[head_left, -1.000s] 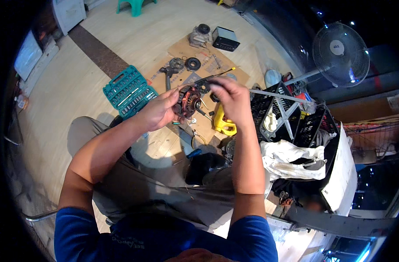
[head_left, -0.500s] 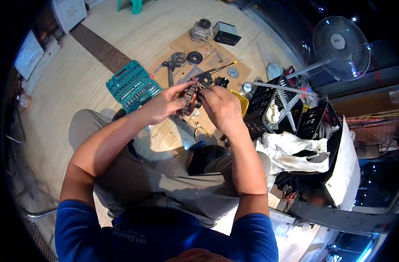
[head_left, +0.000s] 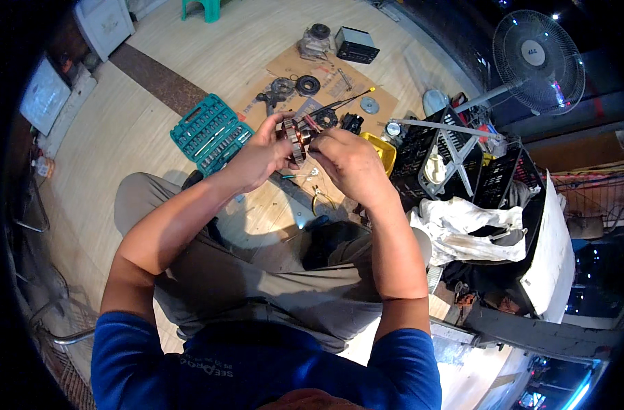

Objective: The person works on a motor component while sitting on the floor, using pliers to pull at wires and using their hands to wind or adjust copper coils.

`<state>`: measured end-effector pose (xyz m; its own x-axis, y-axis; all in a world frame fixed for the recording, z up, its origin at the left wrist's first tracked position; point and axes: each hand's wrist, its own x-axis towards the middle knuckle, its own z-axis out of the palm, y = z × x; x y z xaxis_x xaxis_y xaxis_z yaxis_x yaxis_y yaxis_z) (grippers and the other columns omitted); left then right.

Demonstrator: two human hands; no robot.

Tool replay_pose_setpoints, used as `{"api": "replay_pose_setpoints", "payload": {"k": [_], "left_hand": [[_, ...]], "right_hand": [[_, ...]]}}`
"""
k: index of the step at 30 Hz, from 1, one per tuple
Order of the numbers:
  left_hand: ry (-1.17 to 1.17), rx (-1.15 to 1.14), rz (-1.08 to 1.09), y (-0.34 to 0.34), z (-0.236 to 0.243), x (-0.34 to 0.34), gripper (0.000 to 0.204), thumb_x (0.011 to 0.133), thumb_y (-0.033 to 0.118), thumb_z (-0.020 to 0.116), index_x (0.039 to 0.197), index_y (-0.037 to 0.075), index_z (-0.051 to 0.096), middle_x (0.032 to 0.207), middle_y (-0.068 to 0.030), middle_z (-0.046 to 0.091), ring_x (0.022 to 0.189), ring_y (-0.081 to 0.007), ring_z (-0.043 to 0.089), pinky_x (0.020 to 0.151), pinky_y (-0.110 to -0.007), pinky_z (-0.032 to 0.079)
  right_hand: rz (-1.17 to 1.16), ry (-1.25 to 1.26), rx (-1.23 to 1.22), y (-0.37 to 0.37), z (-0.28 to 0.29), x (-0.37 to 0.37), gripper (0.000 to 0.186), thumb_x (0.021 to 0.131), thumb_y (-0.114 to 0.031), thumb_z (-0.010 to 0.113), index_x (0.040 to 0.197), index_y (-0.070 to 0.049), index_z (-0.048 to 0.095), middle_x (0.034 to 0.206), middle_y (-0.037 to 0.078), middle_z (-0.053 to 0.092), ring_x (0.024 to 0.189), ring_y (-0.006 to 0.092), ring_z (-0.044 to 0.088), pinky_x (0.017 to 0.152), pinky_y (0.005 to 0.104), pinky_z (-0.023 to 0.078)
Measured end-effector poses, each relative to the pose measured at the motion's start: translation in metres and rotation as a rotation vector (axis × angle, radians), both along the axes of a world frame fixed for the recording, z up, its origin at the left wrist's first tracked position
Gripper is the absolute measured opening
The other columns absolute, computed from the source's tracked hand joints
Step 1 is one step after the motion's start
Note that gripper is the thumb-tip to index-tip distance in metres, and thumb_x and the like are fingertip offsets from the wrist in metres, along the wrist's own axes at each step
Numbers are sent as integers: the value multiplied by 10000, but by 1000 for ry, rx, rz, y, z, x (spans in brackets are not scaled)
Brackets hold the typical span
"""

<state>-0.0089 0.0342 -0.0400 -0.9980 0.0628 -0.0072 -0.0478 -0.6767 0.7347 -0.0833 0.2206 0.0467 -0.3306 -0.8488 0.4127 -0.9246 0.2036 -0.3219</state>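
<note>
My left hand (head_left: 257,158) grips a round metal part with copper windings (head_left: 294,140), held up on edge above the cardboard. Close against the part's right side, my right hand (head_left: 346,160) has its fingers curled; a thin reddish item shows at its fingertips, too small to make out. Behind my hands lie dark round parts (head_left: 308,85), a silver disc (head_left: 369,105) and a long dark tool with a yellow tip (head_left: 346,101) on cardboard (head_left: 288,65). Yellow-handled pliers (head_left: 322,203) lie below my hands.
An open teal socket case (head_left: 213,133) is left. Right are a yellow container (head_left: 382,154), black crates (head_left: 452,147) with a white cloth (head_left: 462,232), and a standing fan (head_left: 537,61). A metal housing (head_left: 315,46), black boxy unit (head_left: 356,48) and green stool (head_left: 200,10) stand farther back.
My right hand has lowered onto the wound part from above and right, fingers more curled. The part has turned more edge-on, and the whole view has shifted slightly.
</note>
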Motion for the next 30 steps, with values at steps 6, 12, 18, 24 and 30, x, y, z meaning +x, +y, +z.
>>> {"api": "replay_pose_setpoints", "payload": {"k": [6, 12, 18, 24, 30], "left_hand": [[-88, 56, 152, 3, 10, 0, 460, 946, 172, 576, 1315, 93, 312, 1202, -131, 534, 1031, -232, 593, 856, -450, 525], [-11, 161, 233, -9, 7, -4, 313, 961, 194, 502, 1228, 65, 404, 1140, -120, 567, 1017, -255, 600, 864, -478, 514], [32, 210, 79, -24, 7, -1, 360, 985, 334, 415, 1206, 74, 528, 1116, -99, 620, 1043, -242, 592, 906, -454, 476], [-31, -6, 171, -22, 15, 4, 412, 957, 258, 496, 1333, 112, 412, 1160, -117, 593, 1051, -261, 594, 873, -458, 503], [-32, -176, 402, -12, 8, 17, 509, 911, 130, 572, 1361, 87, 338, 1197, -159, 582, 1015, -248, 617, 848, -412, 530]], "right_hand": [[34, -71, -11, 0, 2, 9, 166, 752, -52, 698, 902, -40, 629, 806, 116, 592, 745, 339, 600, 631, 412, 489], [63, -9, 135, 1, -2, 24, 162, 723, -72, 680, 751, -35, 525, 740, 116, 536, 720, 336, 590, 598, 434, 468], [-30, -17, 60, 26, 18, 9, 114, 753, -48, 668, 837, -42, 590, 761, 122, 554, 742, 339, 598, 623, 422, 480], [-118, -120, -11, 47, 38, -5, 115, 757, -68, 668, 802, -19, 575, 783, 146, 575, 763, 363, 599, 654, 441, 486], [60, -164, -88, 40, 37, 13, 108, 758, -28, 696, 848, -20, 637, 916, 102, 642, 813, 297, 635, 704, 363, 515]]}}
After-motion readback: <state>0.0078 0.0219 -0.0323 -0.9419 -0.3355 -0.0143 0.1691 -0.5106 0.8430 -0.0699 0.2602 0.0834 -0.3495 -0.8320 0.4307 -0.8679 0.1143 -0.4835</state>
